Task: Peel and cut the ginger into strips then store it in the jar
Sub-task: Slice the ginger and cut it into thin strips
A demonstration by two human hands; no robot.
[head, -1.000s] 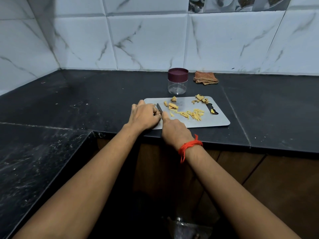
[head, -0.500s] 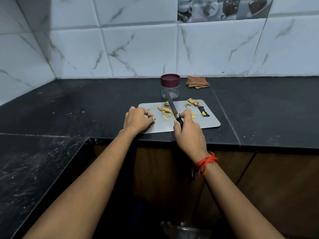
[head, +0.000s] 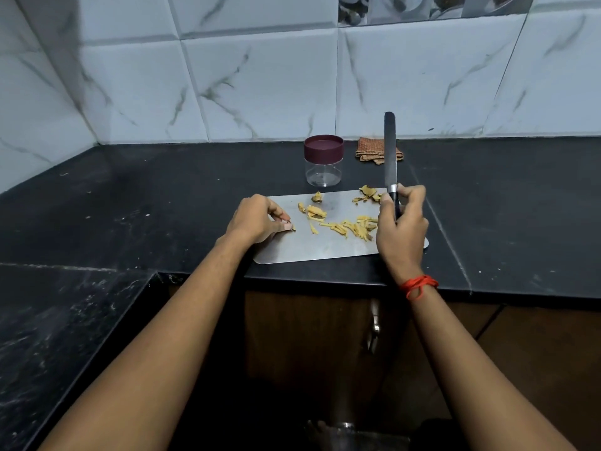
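left hand [head: 257,219]: on the left end of the cutting board [head: 312,250], fingers curled tight, tips down on the metal. Small dark scrap [head: 292,228] at the thumb tip; pinched or just touching, can't tell. 1.0 s ago this hand sat right against the blade, pinning the piece being cut. 0.5 s ago it was already clear of the blade. Now it's in roughly the same spot and well apart from the knife.

ginger: all of it on the board.
- pale chunk [head: 316,211] with a few offcuts, just right of the left hand.
- cut strips [head: 353,227] in a loose row across the middle, running up to the right hand.
- brown peel scraps [head: 367,191] at the far edge, 1 more bit [head: 317,197] further left.

Layout matches 0.5 s ago.

jar [head: 323,172]: clear, upright on the black counter [head: 162,196] just behind the board, maroon lid [head: 323,148] on. Not moved.

folded checked cloth [head: 367,151]: right of the jar, against the tiled wall. Not moved.

knife [head: 390,148]: the main change. 0.5 s ago the blade lay low over the strips, tip toward the jar. Now it's lifted, blade near vertical, tip up, crossing the cloth in view.

right hand [head: 401,229]: wrapped round the black handle, thumb and forefinger up by the blade's base, above the board's right end. It has shifted right from the board's middle. Red thread [head: 419,284] on the wrist.
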